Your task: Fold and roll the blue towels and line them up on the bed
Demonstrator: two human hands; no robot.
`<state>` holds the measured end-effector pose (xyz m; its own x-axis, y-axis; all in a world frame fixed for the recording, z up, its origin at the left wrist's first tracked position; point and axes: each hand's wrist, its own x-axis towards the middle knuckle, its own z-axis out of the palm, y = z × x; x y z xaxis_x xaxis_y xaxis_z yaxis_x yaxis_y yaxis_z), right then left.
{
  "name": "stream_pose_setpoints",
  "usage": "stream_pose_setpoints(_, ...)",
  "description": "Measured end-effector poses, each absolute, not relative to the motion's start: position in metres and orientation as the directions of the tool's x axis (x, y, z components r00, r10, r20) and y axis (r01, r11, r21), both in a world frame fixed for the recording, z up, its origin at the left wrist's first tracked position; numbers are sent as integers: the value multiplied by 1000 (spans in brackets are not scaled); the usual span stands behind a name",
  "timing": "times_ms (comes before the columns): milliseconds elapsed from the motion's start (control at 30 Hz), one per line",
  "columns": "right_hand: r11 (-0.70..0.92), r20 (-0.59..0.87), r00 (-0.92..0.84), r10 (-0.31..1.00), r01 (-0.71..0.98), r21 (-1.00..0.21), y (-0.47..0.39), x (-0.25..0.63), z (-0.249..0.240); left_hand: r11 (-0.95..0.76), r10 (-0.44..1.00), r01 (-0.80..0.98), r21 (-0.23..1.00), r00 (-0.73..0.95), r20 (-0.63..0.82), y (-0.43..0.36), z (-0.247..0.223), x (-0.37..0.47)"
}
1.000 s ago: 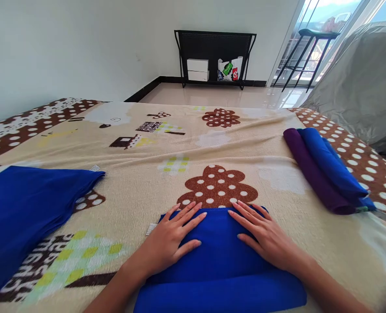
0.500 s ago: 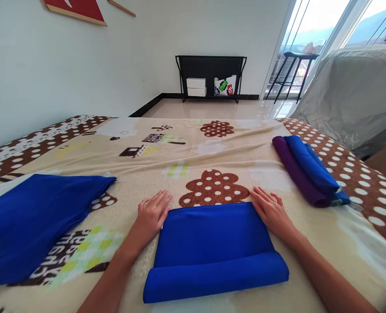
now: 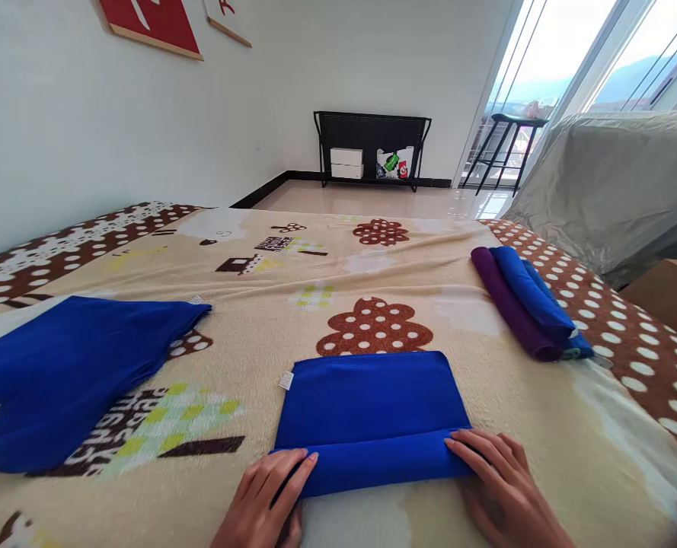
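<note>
Bed (image 3: pixel 338 251), patterned beige blanket: bore one folded blue towel (image 3: pixel 372 411) near front, loose blue cloth (image 3: pixel 69 365) at left, rolled purple and blue towels (image 3: pixel 524 304) at right
</note>
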<state>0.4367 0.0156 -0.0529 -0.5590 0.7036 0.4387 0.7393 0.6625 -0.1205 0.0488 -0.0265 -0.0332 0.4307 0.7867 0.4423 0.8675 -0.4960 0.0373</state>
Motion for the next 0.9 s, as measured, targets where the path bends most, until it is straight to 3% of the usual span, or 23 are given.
stream_pose_setpoints(133, 597, 465, -489, 738, 795, -113, 22, 422, -58, -470, 756, 883, -23, 416, 506, -15, -42, 57)
stream_pose_setpoints(267, 551, 491, -409, 769, 814, -186, 23, 409, -45, -430, 741, 902, -43, 380, 554, -7, -34, 68)
stream_pose_setpoints(433, 580, 370, -476, 798, 771, -261, 17, 406, -28, -397, 829, 918, 1, 358, 428, -10, -23, 67)
stream_pose_setpoints(567, 465, 481, -322, 815, 860, -212, 15, 378, -27, -308, 868, 950, -44, 300, 395, -10, -20, 84)
stream_pose_setpoints(700, 580, 576, -409, 707, 802, -142, 12, 333, -31, -438, 763, 898, -43, 396, 510, -6, -25, 129)
stream_pose_setpoints(900, 606, 456, -532, 714, 795, -22, 12, 339, -41, -456, 747, 885, -95, 438, 500, -11, -39, 131)
